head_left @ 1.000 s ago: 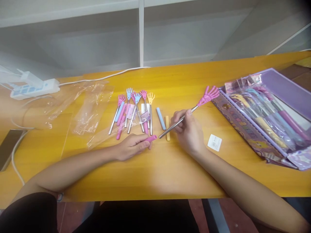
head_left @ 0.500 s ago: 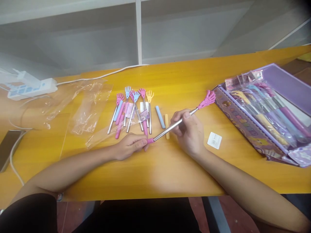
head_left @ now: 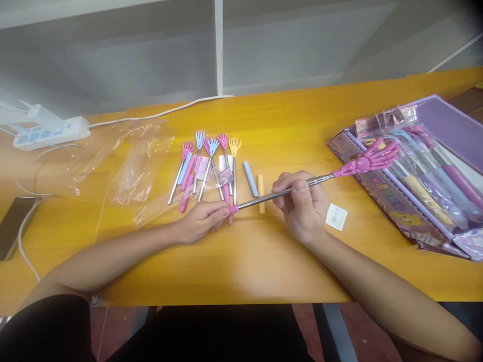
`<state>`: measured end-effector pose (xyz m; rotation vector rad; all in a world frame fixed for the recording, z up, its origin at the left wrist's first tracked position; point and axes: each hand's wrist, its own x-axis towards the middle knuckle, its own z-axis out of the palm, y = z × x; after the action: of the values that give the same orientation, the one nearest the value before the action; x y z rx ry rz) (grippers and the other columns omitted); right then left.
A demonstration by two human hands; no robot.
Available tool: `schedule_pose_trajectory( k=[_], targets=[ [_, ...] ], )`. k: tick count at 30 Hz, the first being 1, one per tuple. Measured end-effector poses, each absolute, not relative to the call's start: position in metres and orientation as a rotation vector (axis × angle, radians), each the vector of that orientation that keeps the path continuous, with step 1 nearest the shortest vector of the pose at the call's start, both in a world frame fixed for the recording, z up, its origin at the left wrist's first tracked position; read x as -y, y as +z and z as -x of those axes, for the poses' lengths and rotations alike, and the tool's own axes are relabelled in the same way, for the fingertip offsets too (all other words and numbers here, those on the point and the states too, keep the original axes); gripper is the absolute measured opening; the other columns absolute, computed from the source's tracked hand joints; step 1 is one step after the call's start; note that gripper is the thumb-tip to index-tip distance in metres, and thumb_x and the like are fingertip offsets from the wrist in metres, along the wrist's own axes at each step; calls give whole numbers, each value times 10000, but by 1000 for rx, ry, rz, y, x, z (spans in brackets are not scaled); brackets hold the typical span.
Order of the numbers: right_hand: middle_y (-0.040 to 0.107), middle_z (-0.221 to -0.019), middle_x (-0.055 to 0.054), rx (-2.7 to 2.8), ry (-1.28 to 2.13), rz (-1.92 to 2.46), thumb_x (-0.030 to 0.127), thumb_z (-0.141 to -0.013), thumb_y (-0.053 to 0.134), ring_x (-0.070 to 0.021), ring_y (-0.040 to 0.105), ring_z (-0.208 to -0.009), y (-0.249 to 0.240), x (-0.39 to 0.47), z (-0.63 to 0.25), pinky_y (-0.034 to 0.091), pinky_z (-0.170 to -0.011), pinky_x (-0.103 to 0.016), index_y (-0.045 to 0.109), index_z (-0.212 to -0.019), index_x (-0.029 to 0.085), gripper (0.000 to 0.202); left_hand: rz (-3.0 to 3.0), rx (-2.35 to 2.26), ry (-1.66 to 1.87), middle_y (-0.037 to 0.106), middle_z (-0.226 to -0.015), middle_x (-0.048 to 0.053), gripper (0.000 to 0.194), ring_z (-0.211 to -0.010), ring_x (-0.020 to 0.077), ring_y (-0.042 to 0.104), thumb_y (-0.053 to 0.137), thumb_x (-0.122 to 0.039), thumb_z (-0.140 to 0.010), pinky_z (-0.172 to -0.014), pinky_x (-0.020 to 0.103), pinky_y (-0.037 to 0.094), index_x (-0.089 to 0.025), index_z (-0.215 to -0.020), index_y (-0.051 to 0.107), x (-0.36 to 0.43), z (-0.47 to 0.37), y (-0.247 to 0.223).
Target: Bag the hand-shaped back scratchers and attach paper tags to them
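A back scratcher (head_left: 260, 199) with a pink hand-shaped head and a metal rod stretches between my two hands. My left hand (head_left: 206, 221) is closed round its pink handle end. Thumb and fingers of my right hand (head_left: 304, 203) grip the rod near the middle, with the pink head out to the right, in front of the box. Beyond my left hand lie several back scratchers (head_left: 206, 171) with pink, blue and yellow heads, some with tags. A blue tube (head_left: 250, 179) and a yellow tube (head_left: 260, 194) lie between my hands, farther back.
At the right stands a purple open box (head_left: 392, 196) with wrapped back scratchers in it. A white tag (head_left: 337, 216) lies beside my right wrist. Clear plastic bags (head_left: 138, 166), a white power strip (head_left: 53, 133) with cables and a dark phone-like object (head_left: 15, 226) are at left.
The back scratcher has swung flatter, and its pink head now reaches farther right, over the box edge. The rod looks longer, and my right hand has moved slightly right.
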<state>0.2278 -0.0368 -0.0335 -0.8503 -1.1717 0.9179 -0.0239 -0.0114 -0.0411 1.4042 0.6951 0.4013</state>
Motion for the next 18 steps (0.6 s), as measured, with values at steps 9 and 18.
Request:
schedule_pose_trajectory(
  k=[9,18],
  targets=[
    [526,-621,19,1205,1081,811,467,-1106,577,-125,425,-495,-35,37,-229,342,-497,-287,733,-925,219,344,-1444,-704,399,408,-620,-70,513,-537,95,342,501,-595,-1102,-550,250,288,-138,-943,671,11,24,-41],
    [540,-625,18,1296,1134,799,470,-1125,535,-124,454,-491,-37,39,-230,339,-506,-292,755,-971,214,370,-1499,-693,402,428,-615,-62,513,-548,105,367,487,-582,-1110,-553,251,300,-138,-953,689,10,24,-40]
  ],
)
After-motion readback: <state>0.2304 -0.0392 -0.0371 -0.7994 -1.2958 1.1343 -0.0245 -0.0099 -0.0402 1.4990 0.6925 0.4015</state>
